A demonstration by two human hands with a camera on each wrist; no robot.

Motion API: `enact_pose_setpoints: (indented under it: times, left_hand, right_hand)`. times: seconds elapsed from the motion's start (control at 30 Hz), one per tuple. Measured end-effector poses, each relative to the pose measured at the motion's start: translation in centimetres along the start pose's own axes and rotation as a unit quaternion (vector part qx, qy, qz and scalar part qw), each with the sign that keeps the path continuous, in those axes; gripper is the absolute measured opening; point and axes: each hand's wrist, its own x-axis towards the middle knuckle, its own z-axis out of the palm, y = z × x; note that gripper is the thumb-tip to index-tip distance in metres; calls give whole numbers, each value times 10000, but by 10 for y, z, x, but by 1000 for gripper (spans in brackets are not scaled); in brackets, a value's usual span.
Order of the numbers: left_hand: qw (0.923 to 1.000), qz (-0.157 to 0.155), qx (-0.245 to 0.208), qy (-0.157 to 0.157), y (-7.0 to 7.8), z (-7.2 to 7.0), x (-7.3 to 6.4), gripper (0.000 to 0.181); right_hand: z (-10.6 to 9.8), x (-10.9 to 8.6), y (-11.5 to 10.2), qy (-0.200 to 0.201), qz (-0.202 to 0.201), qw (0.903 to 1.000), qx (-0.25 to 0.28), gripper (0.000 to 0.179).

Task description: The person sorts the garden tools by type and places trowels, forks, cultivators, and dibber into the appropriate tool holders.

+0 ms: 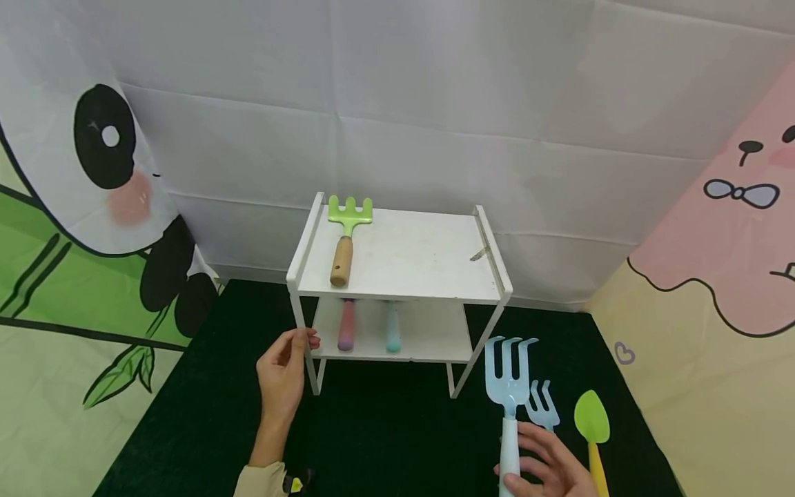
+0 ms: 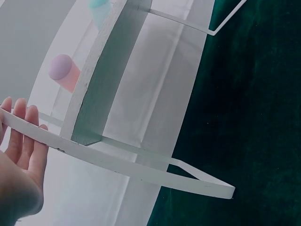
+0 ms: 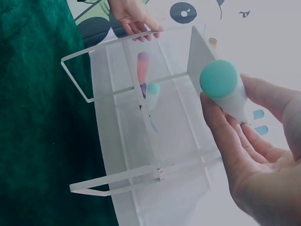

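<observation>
My right hand (image 1: 553,461) holds a light blue toy garden fork (image 1: 509,388) by its pale handle, tines up, right of a small white two-tier shelf (image 1: 416,255). In the right wrist view the teal handle end (image 3: 219,79) sits between thumb and fingers. My left hand (image 1: 281,376) grips the shelf's left front leg (image 2: 103,160), fingers curled around it. A green hand rake (image 1: 350,217) with a wooden handle lies on the top tier. On the lower tier, a pink handle (image 1: 346,324) and a teal handle (image 1: 393,328) point forward; their heads are hidden beneath the top.
Right of the shelf, a smaller blue fork (image 1: 543,407) and a green trowel (image 1: 592,417) with a yellow handle lie on the dark green cloth (image 1: 385,428). A white sheet (image 1: 422,166) hangs behind; cartoon-printed panels (image 1: 702,276) stand on both sides.
</observation>
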Motion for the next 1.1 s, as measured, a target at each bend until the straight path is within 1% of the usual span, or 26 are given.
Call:
enact_pose_setpoints:
  times: [0.13, 0.2, 0.27, 0.4, 0.5, 0.57, 0.7, 0.73, 0.8, 0.9, 0.97, 1.03, 1.1]
  left_hand:
    - [10000, -5, 6, 5, -1, -1, 0, 23]
    - [10000, 0, -20, 9, -1, -1, 0, 23]
    - [10000, 16, -67, 11, -1, 0, -1, 23]
    - [9999, 56, -143, 17, -1, 0, -1, 24]
    - [9999, 57, -146, 22, -3, 0, -2, 24]
    - [9999, 39, -147, 29, -3, 1, -2, 24]
    - [9999, -57, -97, 69, -1, 2, -3, 23]
    - [9999, -82, -55, 77, 1, 3, -3, 23]
    - [9999, -99, 15, 75, 10, 4, -4, 24]
    - [9999, -104, 78, 48, 24, 5, -5, 25]
    - [9999, -85, 92, 29, 32, 5, -6, 25]
    - [9999, -71, 85, 24, 35, 5, -6, 25]
    - [10000, -49, 64, 25, 37, 5, -6, 24]
  right_hand:
    - [13, 2, -6, 392, -41, 9986, -345, 55]
    - [20, 3, -10, 486, -104, 9975, -500, 57]
    - [26, 4, -13, 502, -278, 9958, -717, 59]
    - [35, 5, -21, 417, -579, 9916, -1077, 60]
    - [41, 7, -27, 359, -827, 9883, -1229, 60]
    - [44, 9, -30, 277, -1090, 9849, -1314, 59]
    - [48, 13, -36, 78, -1761, 9732, -1478, 59]
    - [48, 14, -37, 1, -1930, 9694, -1517, 59]
    - [50, 16, -41, -74, -2108, 9649, -1564, 58]
    - [54, 18, -47, -135, -2148, 9630, -1622, 58]
    - [57, 20, -51, -113, -2051, 9647, -1648, 58]
    - [60, 21, -55, -81, -1970, 9658, -1686, 58]
    - [63, 23, -60, -118, -1970, 9645, -1757, 58]
